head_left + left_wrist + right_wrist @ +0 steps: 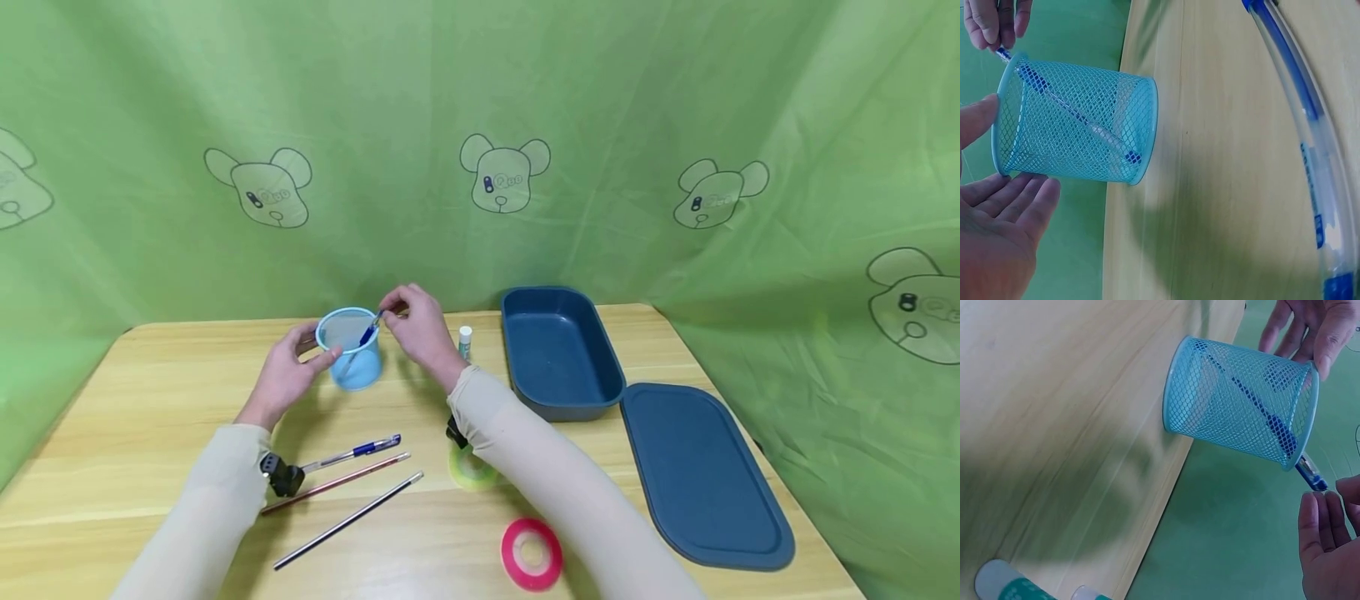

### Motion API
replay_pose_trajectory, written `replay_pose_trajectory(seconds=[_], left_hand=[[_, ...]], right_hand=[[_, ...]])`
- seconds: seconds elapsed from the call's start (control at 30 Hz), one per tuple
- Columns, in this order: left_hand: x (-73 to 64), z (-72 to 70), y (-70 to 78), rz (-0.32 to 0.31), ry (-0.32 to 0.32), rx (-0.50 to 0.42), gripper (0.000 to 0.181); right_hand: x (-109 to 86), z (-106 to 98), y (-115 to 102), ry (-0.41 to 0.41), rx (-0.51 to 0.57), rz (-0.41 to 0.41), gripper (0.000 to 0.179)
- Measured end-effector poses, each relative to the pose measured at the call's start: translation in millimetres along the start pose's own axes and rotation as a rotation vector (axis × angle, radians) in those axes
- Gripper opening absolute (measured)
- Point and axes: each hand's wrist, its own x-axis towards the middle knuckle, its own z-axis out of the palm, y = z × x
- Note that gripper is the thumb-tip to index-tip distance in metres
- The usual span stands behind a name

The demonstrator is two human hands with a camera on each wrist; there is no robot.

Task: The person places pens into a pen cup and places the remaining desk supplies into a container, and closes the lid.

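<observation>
A light blue mesh pen holder (358,371) stands near the table's back edge. My left hand (288,371) holds it at the rim, thumb on one side and fingers on the other. A blue pen (1282,434) leans inside it, its lower end down by the base and its upper end sticking out over the rim. Right at that upper end are the fingertips of my right hand (420,325), with the thumb apart from the fingers in the right wrist view. Nearer me lie another blue pen (360,451), a reddish pencil (337,482) and a dark striped pencil (348,521).
A glue stick (465,340) stands behind my right wrist. To the right are a deep blue box (558,354) and its flat lid (705,475). A yellow-green tape roll (471,471) lies partly under my right forearm, and a pink tape roll (531,554) lies nearer me.
</observation>
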Motion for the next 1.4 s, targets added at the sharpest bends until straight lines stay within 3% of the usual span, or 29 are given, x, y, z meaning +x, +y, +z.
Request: replay_pose_trajectory(seconds=[0.3, 0.57, 0.67, 0.87, 0.97, 1.23, 1.4], left_hand=[[0.0, 2.4, -3.3, -0.009, 0.001, -0.083, 0.073], [-0.2, 5.1, -3.6, -0.002, 0.006, -0.095, 0.072], [-0.8, 4.5, -3.9, -0.007, 0.008, -0.093, 0.073], [-1.6, 3.4, -6.5, 0.001, 0.006, -0.094, 0.076], [-1.7, 4.4, -6.8, 0.011, 0.002, -0.095, 0.076], [-1.9, 3.4, -7.5, 0.018, 0.016, -0.052, 0.072], [-2.6, 2.8, -7.5, 0.008, 0.004, -0.051, 0.074]], right_hand=[[-4.2, -5.1, -1.5, -0.003, 0.014, -0.005, 0.011], [-17.3, -15.8, -8.0, -0.015, 0.049, -0.07, 0.01], [-27.1, -21.4, -11.4, -0.109, 0.037, -0.08, 0.008], [-49.9, -25.0, -11.3, -0.433, -0.072, -0.097, 0.009], [-60.5, -23.0, -6.4, -0.541, -0.091, -0.067, 0.01], [-77.7, -15.0, 5.6, -0.705, -0.137, -0.046, 0.015], [-82.7, -9.5, 13.1, -0.751, -0.172, -0.032, 0.016]])
